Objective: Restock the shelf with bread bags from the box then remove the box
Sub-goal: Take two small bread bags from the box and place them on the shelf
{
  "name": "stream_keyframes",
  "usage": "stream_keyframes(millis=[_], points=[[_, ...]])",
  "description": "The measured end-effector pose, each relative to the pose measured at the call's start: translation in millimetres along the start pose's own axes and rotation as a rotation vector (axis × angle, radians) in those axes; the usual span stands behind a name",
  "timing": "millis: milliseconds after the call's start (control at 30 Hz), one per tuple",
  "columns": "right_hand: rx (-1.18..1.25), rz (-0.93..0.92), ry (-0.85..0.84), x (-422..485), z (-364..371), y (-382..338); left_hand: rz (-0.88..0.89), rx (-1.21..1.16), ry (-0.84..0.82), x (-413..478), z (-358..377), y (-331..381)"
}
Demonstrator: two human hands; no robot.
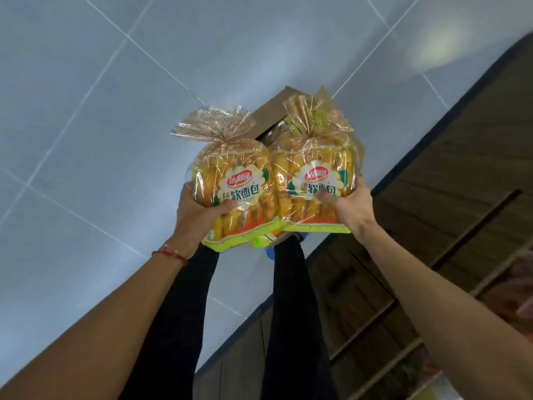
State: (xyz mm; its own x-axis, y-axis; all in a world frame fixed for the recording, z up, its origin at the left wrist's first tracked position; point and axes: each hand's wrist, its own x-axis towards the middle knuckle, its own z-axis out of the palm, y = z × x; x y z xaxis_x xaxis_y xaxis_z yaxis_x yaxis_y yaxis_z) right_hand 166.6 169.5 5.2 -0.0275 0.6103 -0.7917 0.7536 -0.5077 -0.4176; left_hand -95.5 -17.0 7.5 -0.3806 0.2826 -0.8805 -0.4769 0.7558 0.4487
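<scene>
Bread bags fill both hands, held side by side above the floor with their edges touching. The left hand (199, 215) grips the left bread bag (233, 186) from its outer side, thumb curled across the printed front and the other fingers hidden behind it. The right hand (352, 206) holds the right bread bag (314, 174) the same way, thumb pressed on the label and fingers wrapped round the far edge. Both bags are clear plastic with a tied, fanned-out top pointing away from the person and a yellow-green seam nearest the wrists.

Behind and under the bags lies the cardboard box (271, 114), open, mostly hidden by them; what it holds cannot be made out. It sits on the pale tiled floor (86, 111), just beside the dark wooden shelf (461, 197) on the right. A red bracelet (170, 252) circles the left wrist. Black trouser legs (184, 313) and a blue shoe (269, 252) show below the bags.
</scene>
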Motion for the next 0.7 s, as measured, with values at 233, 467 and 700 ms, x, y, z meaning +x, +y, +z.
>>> stream_keyframes(millis=[233,467,700], points=[[0.14,-0.04,0.017,-108,32,-62,0.074,0.054,-0.027,-72,-99,60],[0.22,-0.215,-0.012,-202,46,-136,0.215,-0.061,0.06,-172,-177,94],[0.251,-0.374,-0.112,-289,50,-176,0.342,-0.196,0.213,-280,-220,90]])
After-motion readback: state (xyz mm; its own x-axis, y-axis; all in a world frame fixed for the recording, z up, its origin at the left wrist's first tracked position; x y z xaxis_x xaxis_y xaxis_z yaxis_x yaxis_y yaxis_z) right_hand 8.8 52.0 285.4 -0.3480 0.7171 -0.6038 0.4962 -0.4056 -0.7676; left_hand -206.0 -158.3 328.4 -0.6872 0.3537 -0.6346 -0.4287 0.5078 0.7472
